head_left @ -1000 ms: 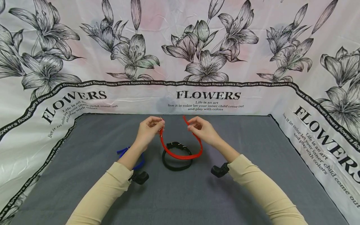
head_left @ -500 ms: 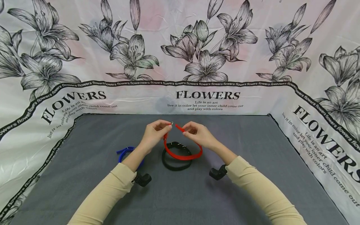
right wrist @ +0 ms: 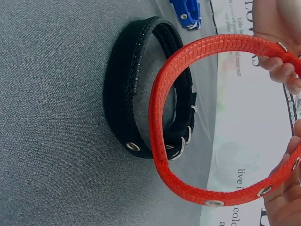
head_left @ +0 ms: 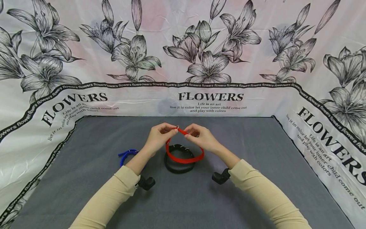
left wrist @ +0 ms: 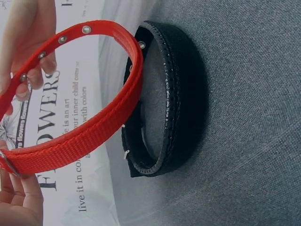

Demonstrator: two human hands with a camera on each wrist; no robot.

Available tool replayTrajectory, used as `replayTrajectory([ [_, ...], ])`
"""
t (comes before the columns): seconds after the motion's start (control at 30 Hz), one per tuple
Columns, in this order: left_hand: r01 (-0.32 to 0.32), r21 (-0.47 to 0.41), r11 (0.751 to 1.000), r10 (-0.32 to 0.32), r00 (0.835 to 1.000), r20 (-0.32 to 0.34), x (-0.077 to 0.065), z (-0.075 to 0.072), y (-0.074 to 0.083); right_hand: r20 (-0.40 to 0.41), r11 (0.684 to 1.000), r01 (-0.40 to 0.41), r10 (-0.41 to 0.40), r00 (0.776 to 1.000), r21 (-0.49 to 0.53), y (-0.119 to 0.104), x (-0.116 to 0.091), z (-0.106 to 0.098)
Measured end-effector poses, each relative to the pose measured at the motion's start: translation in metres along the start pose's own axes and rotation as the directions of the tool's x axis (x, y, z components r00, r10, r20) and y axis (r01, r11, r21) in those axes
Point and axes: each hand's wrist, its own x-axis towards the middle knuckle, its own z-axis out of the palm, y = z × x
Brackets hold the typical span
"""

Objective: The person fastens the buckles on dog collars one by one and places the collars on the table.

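Note:
Both hands hold a red collar [head_left: 183,160] up in a loop above the table. My left hand [head_left: 158,136] pinches its buckle end, where a small metal buckle [head_left: 177,127] shows at the fingertips. With thumb and fingers my right hand [head_left: 201,136] grips the strap near its free tip, which meets the buckle; whether it is through cannot be told. Metal eyelets [left wrist: 86,29] line the strap in the left wrist view. Behind the loop a black collar [head_left: 179,170] stands buckled in a ring on the cloth. A blue collar [head_left: 125,155] lies left of it, partly hidden by my left forearm.
Grey cloth [head_left: 183,203] covers the table. A white flower-printed sheet [head_left: 211,108] rises along its back and sides. Black wrist cameras [head_left: 146,183] hang under both cuffs, low over the cloth.
My hands have come closer together, the left one moving right and the right one slightly left. The gap between the red strap's tip and the buckle has closed.

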Motion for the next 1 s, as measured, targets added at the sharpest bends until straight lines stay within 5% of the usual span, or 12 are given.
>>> replayTrajectory([
  [1.0,-0.001,0.092,0.996,0.001,1.000,0.009,0.0014,-0.0035,0.0006,-0.022,0.999,0.034,-0.034,0.999,-0.005,0.0049,-0.0004,0.0034],
])
